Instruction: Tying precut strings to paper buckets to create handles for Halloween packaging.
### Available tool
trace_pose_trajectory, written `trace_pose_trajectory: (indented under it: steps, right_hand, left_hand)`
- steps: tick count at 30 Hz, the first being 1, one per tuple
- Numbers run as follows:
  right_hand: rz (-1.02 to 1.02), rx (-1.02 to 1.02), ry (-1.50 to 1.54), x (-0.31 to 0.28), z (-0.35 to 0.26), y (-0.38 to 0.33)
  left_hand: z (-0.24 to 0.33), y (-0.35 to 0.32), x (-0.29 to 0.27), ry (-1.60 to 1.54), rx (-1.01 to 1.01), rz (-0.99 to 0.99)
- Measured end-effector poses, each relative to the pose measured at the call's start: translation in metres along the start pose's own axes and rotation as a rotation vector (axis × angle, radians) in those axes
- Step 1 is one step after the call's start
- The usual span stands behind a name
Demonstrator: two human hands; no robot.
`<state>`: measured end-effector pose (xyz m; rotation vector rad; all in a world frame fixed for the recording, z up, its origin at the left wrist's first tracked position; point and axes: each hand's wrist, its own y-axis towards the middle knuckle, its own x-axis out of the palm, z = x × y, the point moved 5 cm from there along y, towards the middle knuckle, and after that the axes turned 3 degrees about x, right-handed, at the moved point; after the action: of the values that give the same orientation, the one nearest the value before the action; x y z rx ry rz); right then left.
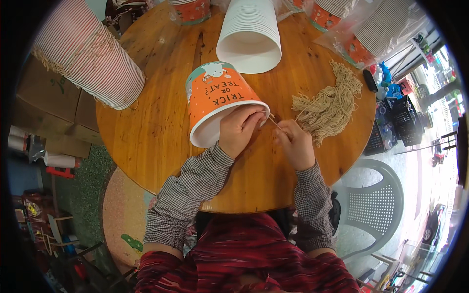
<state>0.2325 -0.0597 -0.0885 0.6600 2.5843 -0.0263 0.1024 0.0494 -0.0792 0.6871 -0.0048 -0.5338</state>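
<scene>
An orange paper bucket (222,90) with printed lettering and a white cartoon figure lies on its side on the round wooden table, its mouth toward me. My left hand (239,128) reaches into that mouth, fingers closed at the right part of the rim. A thin tan cord (274,123) runs from the rim to my right hand (295,141), which pinches it between thumb and fingers. Whether the cord passes through a hole is hidden by my left fingers. Beside my right hand lies a loose bundle of tan cords (334,105).
A nested stack of white buckets (250,44) lies behind the orange one. At left leans a tall stack with cords (93,58). Plastic-wrapped bucket stacks (386,34) stand at far right. A grey plastic chair (371,205) is right of the round table (161,122).
</scene>
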Motion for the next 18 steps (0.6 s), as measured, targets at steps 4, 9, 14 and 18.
trace_pose_trajectory:
  steps: [4,9,14,18]
  right_hand:
    - [0.079,-0.051,-0.138,-0.008,0.001,-0.006]
    - [0.196,-0.373,-0.281,0.005,-0.011,-0.015]
    - [0.016,-0.025,0.135,0.017,-0.001,-0.018]
    - [0.081,-0.002,0.139,0.01,-0.024,-0.025]
  left_hand:
    - [0.002,-0.004,0.004,0.045,-0.019,-0.106]
    - [0.016,-0.01,0.017,-0.008,0.196,-0.185]
    - [0.016,-0.007,0.019,0.107,0.147,-0.297]
    - [0.035,0.001,-0.002,0.022,0.113,-0.159]
